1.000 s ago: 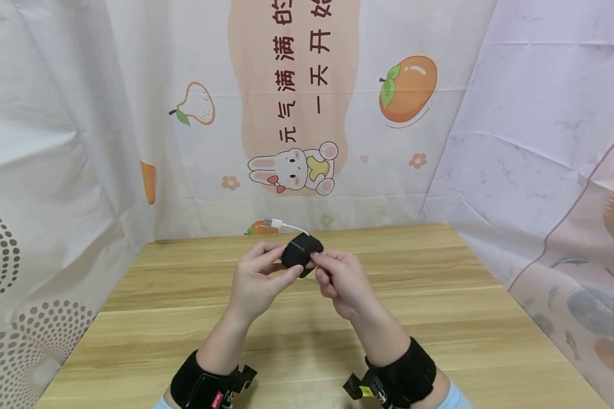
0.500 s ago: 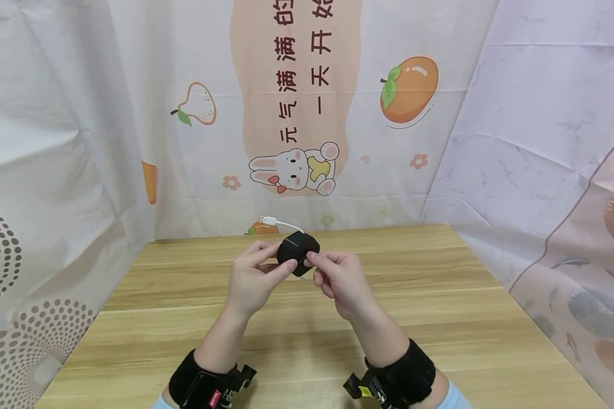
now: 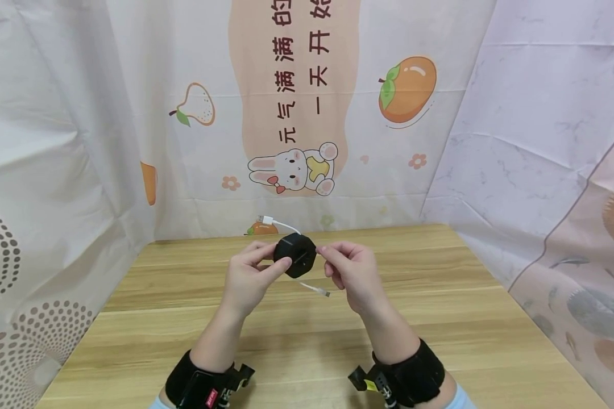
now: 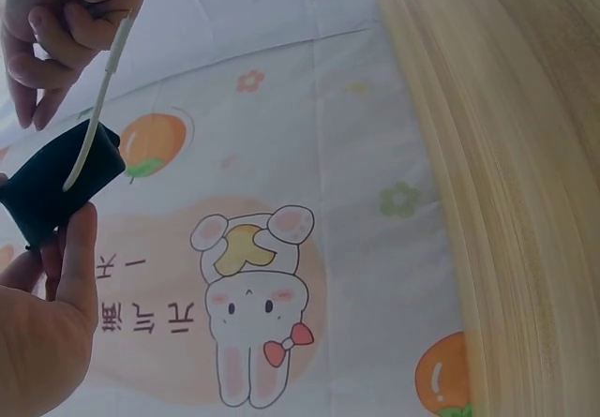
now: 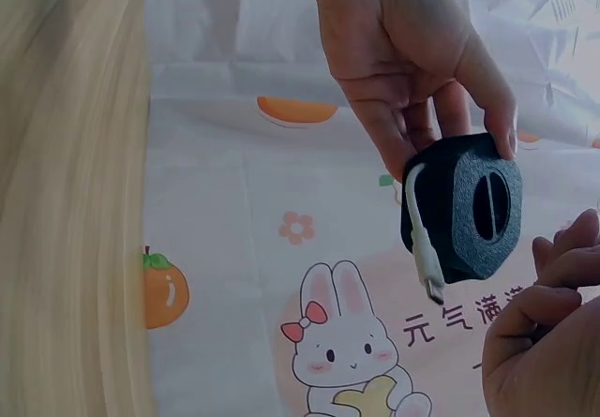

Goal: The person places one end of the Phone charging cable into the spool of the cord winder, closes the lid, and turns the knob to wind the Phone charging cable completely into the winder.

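A black, many-sided cable winder [image 3: 295,255] is held above the table, pinched between the thumb and fingers of my left hand [image 3: 248,278]. Its face carries a round recess with a bar across it, plain in the right wrist view. A white USB cable [image 3: 285,225] comes out at the top, ending in a USB-A plug [image 3: 268,220]. From the bottom a short cable end with a small plug [image 3: 323,292] sticks out. My right hand [image 3: 353,272] holds nothing; its thumb and index finger point at the winder's right edge, the other fingers loosely curled.
Under both hands lies a wood-grain table [image 3: 440,295]. A printed white curtain [image 3: 378,187] hangs behind its far edge, and further sheets hang at both sides. Each wrist wears a black strap [image 3: 409,372] with a small camera mount.
My right fingers have come off the winder's face to its right edge. The winder has turned its face more toward the head camera and shifted slightly left. The lower plug now shows clearly.
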Demonstrator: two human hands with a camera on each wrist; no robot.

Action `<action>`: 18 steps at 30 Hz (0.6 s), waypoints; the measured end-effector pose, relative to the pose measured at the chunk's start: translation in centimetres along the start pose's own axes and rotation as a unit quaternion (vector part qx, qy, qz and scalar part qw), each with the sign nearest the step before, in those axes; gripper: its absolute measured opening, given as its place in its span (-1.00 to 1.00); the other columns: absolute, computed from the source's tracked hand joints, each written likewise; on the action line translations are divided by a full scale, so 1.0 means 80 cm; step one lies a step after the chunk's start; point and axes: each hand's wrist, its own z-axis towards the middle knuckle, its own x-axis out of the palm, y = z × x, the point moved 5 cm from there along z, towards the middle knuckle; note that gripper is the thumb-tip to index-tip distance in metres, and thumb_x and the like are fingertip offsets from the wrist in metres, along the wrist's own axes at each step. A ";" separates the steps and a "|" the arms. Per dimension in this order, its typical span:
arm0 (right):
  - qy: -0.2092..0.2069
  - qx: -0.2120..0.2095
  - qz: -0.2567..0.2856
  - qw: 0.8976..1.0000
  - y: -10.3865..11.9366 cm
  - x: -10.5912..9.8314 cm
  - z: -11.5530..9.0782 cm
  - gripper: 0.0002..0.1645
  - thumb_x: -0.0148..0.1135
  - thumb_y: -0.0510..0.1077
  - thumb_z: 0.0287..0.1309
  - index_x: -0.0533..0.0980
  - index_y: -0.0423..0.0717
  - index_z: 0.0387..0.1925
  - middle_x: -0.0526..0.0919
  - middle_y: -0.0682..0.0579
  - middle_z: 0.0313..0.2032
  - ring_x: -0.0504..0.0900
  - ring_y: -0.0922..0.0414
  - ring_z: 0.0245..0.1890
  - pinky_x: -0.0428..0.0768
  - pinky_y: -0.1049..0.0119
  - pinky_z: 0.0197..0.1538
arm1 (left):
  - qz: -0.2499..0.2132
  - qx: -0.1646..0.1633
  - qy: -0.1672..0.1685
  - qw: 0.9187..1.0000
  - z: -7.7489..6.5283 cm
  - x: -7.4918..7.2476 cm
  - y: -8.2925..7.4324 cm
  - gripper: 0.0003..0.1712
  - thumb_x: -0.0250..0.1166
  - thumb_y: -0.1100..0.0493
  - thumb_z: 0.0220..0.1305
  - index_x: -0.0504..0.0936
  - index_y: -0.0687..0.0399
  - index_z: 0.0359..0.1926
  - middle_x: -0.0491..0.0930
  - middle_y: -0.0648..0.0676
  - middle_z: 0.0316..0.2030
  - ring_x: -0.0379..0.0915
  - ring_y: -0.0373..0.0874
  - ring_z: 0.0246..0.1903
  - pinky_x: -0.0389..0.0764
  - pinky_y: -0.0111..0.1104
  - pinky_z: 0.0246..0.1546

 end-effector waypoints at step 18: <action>0.014 -0.373 -0.336 0.865 0.041 0.010 -0.014 -0.77 0.50 -0.34 0.10 0.74 -0.15 -0.16 0.63 0.16 -0.52 0.41 0.24 -0.63 0.38 0.47 -0.55 | -0.031 -0.055 -0.007 0.998 0.002 -0.005 0.005 -0.71 0.50 0.32 0.18 0.78 0.29 -0.05 0.65 0.21 -0.19 0.56 0.01 -0.19 0.73 -0.25 -0.22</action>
